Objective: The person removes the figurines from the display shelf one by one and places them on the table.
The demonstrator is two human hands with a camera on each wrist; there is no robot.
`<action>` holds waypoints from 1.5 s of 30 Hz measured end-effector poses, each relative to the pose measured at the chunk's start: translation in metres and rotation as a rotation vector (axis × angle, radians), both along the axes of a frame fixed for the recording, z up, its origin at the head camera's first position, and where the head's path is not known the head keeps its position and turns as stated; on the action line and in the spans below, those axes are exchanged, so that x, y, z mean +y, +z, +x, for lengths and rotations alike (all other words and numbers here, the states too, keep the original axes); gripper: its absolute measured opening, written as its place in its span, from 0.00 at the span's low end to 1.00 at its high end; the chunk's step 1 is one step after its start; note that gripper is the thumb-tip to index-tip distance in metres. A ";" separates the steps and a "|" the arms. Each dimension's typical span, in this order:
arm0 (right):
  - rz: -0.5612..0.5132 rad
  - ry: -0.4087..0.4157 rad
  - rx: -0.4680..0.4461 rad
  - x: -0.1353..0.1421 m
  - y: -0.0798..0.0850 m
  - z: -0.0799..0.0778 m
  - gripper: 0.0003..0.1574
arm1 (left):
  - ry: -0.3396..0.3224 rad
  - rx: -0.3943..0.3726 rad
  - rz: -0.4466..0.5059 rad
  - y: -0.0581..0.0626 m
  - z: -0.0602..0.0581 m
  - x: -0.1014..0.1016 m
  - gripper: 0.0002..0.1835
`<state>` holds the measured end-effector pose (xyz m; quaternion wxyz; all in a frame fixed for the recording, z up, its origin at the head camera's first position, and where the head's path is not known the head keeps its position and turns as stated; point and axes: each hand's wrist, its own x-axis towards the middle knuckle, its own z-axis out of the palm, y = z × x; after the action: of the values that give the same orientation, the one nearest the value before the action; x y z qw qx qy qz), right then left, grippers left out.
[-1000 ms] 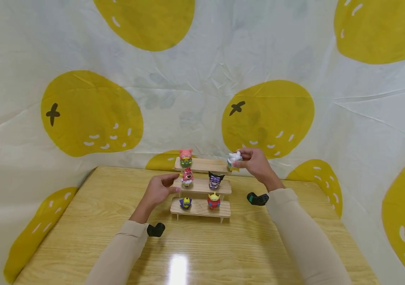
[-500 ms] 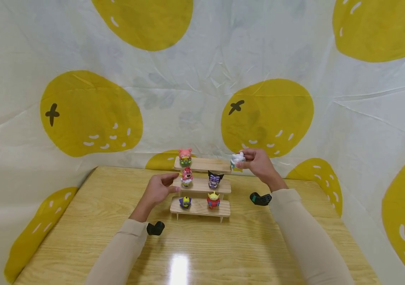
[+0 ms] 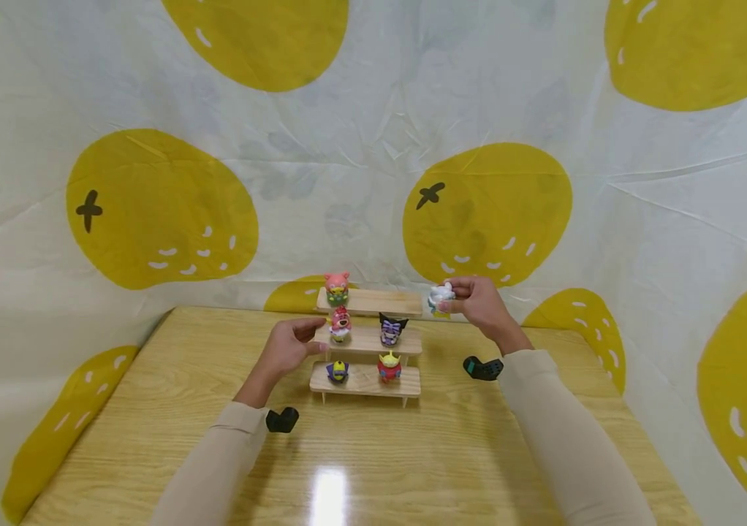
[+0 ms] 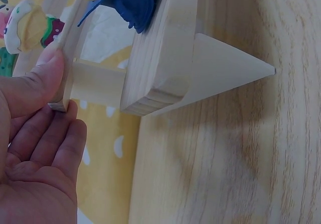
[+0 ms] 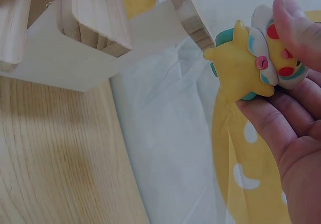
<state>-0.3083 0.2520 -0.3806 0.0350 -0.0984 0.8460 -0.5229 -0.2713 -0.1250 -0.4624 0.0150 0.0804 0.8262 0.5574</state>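
Observation:
My left hand [image 3: 286, 347] pinches the left end of the middle board of a three-tier wooden display stand [image 3: 365, 339]. In the left wrist view its thumb [image 4: 47, 76] lies on top of that board, with fingers underneath. My right hand [image 3: 484, 305] holds a small yellow figurine [image 5: 246, 66] in a white hood with red cheeks, thumb on one side and fingers on the other. That figurine is in the air just right of the top board's right end [image 3: 406, 303]. From the head view, its front is hidden.
A pink-hooded figurine [image 3: 337, 288] stands on the top board's left. The middle tier bears a red-and-pink figurine [image 3: 340, 326] and a black-and-purple one [image 3: 391, 330]. Below are a blue-caped figurine [image 3: 338, 372] and a red one [image 3: 389, 367]. A fruit-print cloth [image 3: 321, 183] hangs behind the table [image 3: 373, 453].
My right hand has carried the yellow figurine rightward, from over the top board's right end to beside it. The left hand keeps its hold on the stand. The head view has shifted slightly.

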 end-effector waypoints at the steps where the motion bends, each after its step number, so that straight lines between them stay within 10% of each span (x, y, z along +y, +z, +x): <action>1: 0.002 0.000 0.001 0.001 0.000 0.000 0.33 | -0.005 0.005 0.002 0.000 0.000 0.000 0.28; 45: -0.025 -0.044 -0.007 0.045 -0.017 0.009 0.29 | 0.000 0.013 -0.041 0.001 0.001 -0.001 0.27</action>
<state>-0.2996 0.2966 -0.3978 0.0251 -0.0781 0.8411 -0.5346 -0.2708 -0.1255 -0.4613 0.0114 0.0836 0.8376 0.5397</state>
